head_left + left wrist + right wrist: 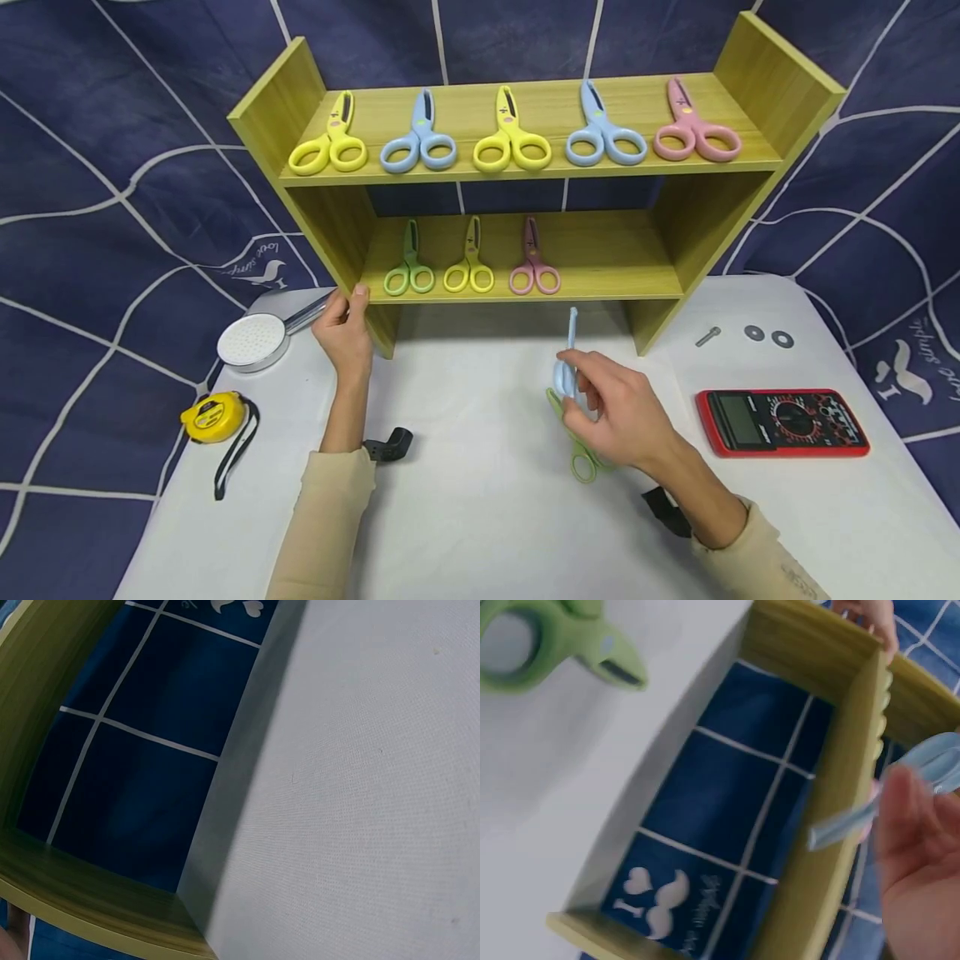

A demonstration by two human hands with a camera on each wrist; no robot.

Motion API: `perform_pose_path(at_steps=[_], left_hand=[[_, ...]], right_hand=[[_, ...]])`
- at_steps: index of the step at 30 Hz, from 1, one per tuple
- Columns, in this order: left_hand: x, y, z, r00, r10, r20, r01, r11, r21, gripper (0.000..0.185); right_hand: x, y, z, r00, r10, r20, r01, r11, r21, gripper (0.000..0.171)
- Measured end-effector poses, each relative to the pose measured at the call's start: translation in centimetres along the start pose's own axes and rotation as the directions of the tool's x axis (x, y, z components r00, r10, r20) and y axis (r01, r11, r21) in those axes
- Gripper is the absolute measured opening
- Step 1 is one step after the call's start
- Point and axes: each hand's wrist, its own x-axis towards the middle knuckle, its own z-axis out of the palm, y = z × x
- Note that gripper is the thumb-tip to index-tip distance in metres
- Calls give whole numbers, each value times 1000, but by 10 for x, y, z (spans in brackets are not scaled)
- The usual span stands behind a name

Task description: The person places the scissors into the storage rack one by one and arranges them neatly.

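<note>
My right hand (611, 404) pinches a pair of light blue scissors (564, 379) by the handles, blades pointing away toward the shelf; in the right wrist view the blue scissors (930, 761) are seen edge-on beside the thumb. Below that hand, green scissors (582, 464) lie on the white table, partly hidden by it. My left hand (347, 333) grips the left side panel of a wooden two-tier shelf (525, 296), its thumb at the lower board's front corner. On the lower board lie green scissors (409, 267), yellow scissors (469, 265) and pink scissors (533, 267).
Yellow, blue and pink scissors (693, 129) line the upper board. Left of the shelf are a shower head (252, 342) and a yellow tape measure (213, 417) with a black strap. On the right are a red multimeter (783, 423), a bolt (707, 337) and two washers (782, 339).
</note>
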Motion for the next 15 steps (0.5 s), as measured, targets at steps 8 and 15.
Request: perform_pose_path(at_steps=[8, 15], left_hand=[[6, -30, -4, 1000, -2, -19, 2, 1000, 2, 17], [3, -20, 1, 1000, 14, -24, -14, 1000, -14, 19]], right_hand=[[-20, 12, 22, 975, 33, 219, -27, 999, -30, 24], [-29, 13, 19, 929, 138, 345, -128, 990, -53, 20]])
